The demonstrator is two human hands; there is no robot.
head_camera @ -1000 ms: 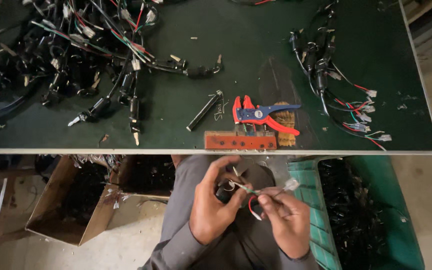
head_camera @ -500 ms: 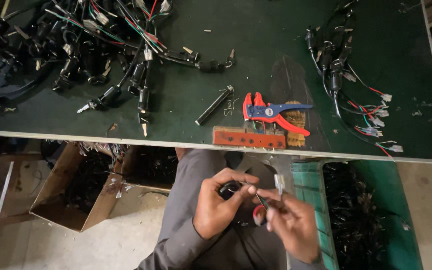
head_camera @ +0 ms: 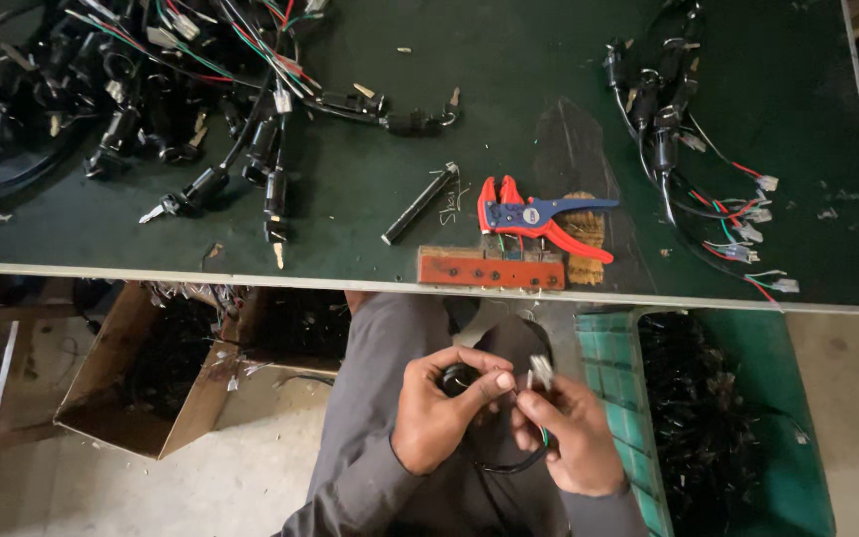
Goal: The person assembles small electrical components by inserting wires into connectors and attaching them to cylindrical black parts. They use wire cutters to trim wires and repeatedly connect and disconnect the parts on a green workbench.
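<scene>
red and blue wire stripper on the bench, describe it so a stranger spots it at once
On the dark green workbench, look at the near edge, just above the person's hands. There the red and blue plier-like wire stripper lies flat behind a rust-red drilled block. It is the only brightly coloured hand tool among black cables.

The left hand [head_camera: 439, 423] and right hand [head_camera: 569, 438] now sit closer together than before, and the white connector [head_camera: 541, 371] now stands just above the right fingers [head_camera: 539, 403].
</scene>
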